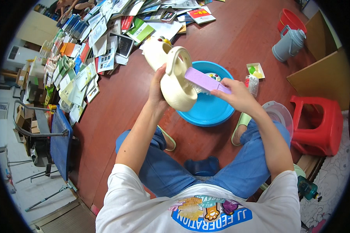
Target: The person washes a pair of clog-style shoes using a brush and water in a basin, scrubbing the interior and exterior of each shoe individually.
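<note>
My left hand [159,87] grips a cream foam clog [178,94] by its side, holding it tilted above the floor with its heel end towards me. Colourful charms sit on the clog's far toe end. In my right hand [236,93] is a purple scrubbing brush [205,80], its pale bristles against the inside of the clog near the heel. Below and to the right of the clog stands a blue plastic basin [210,116]. Inside it, partly hidden by the brush, another white shoe with charms [215,76] shows.
A large heap of books and papers [102,38] spreads at the far left. A blue platform trolley [59,139] stands on the left. To the right are a red plastic stool [320,125], a grey thermos jug [288,43], a red bucket [293,20] and a small open box [255,70].
</note>
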`<action>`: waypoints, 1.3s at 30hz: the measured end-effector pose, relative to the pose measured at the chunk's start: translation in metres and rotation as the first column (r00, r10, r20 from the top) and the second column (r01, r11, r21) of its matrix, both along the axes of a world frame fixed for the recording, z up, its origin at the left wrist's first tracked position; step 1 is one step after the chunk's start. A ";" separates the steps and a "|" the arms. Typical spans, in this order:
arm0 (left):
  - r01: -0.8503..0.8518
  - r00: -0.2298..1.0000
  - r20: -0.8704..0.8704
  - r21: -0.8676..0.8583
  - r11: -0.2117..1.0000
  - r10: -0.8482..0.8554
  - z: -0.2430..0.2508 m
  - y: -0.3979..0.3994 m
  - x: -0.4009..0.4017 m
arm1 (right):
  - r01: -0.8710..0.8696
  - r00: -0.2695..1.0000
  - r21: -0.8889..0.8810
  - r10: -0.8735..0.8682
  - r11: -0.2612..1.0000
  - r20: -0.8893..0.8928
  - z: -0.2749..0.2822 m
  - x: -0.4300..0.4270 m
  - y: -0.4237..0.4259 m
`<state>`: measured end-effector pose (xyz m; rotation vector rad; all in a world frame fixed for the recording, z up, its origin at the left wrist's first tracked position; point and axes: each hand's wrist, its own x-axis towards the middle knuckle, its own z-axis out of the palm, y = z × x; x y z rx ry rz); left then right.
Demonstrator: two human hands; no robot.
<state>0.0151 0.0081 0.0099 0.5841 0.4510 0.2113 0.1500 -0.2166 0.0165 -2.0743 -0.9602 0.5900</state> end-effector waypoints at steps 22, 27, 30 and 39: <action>0.105 0.990 -0.110 0.165 0.981 -0.088 -0.007 0.007 -0.010 | -0.219 0.907 -0.285 0.087 0.933 -0.413 0.008 -0.012 0.014; 0.164 0.984 -0.098 0.144 0.976 -0.151 -0.009 0.002 -0.014 | -0.052 0.547 -0.275 0.258 0.960 0.796 0.032 0.004 0.031; 0.194 0.976 -0.073 -0.154 0.969 -0.207 -0.011 -0.001 -0.015 | -0.260 -0.137 -0.236 0.206 0.936 0.969 0.056 0.035 0.045; 0.074 0.989 0.133 -0.103 0.992 -0.060 -0.003 0.015 -0.019 | 0.013 0.750 -0.163 0.098 0.987 0.655 0.021 -0.010 0.019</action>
